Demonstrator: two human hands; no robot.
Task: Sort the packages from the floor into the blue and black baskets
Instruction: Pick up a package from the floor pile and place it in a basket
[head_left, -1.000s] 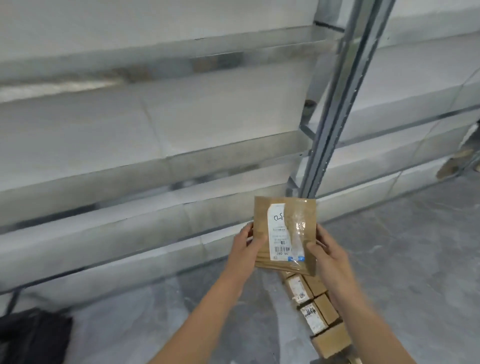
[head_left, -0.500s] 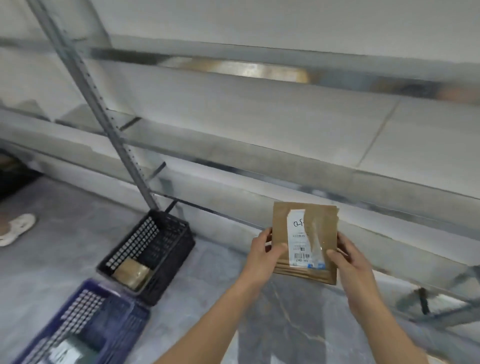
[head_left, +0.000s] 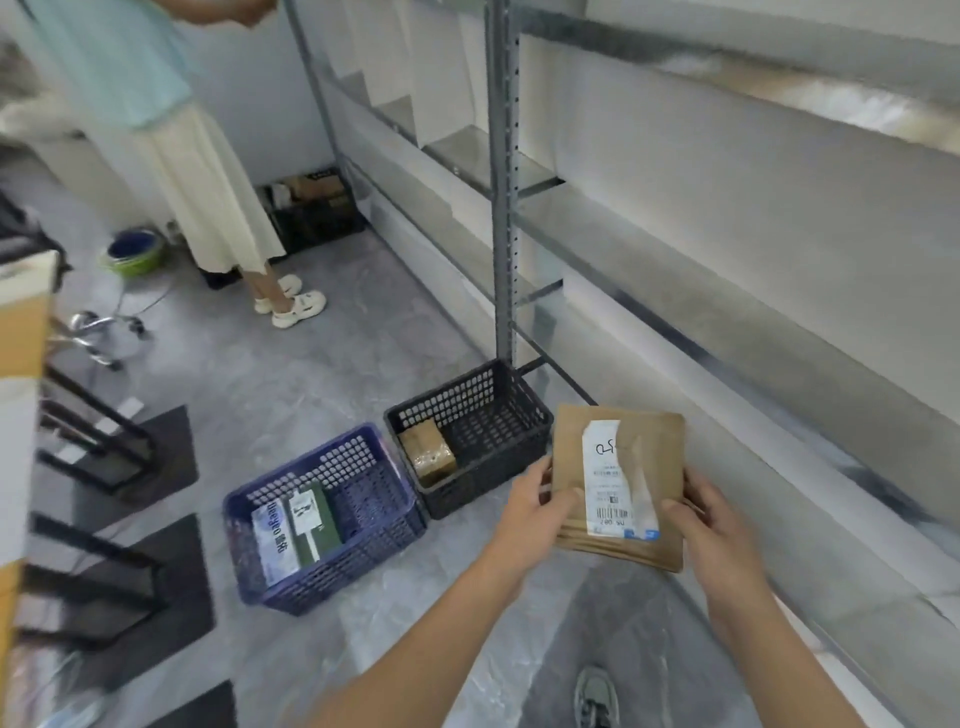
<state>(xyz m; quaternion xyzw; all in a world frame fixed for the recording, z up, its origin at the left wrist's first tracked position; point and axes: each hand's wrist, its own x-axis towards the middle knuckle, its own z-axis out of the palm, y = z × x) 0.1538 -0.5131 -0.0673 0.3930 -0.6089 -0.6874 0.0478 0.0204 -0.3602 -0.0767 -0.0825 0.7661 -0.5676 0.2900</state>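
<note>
I hold a flat brown paper package (head_left: 618, 483) with a white shipping label upright in front of me. My left hand (head_left: 535, 501) grips its left edge and my right hand (head_left: 711, 519) grips its right edge. The package hovers just right of the black basket (head_left: 498, 395), which stands on the floor against the shelf post and holds one brown taped parcel (head_left: 427, 451). Left of it and touching it sits the blue basket (head_left: 291, 587), with a white-and-blue package (head_left: 272, 540) and a dark green one (head_left: 317, 514) inside.
Metal shelving (head_left: 503, 208) runs along the right. Another person (head_left: 171, 156) in a pale skirt stands at the back left, near a second black crate (head_left: 317, 213) and a stool base (head_left: 98, 327). Black frames on dark mats (head_left: 130, 467) line the left. My shoe (head_left: 597, 696) is below.
My view has swung left and down along the shelving; both baskets have come to the middle of the frame and the other person has come into view. Both hands keep the same grip on the package.
</note>
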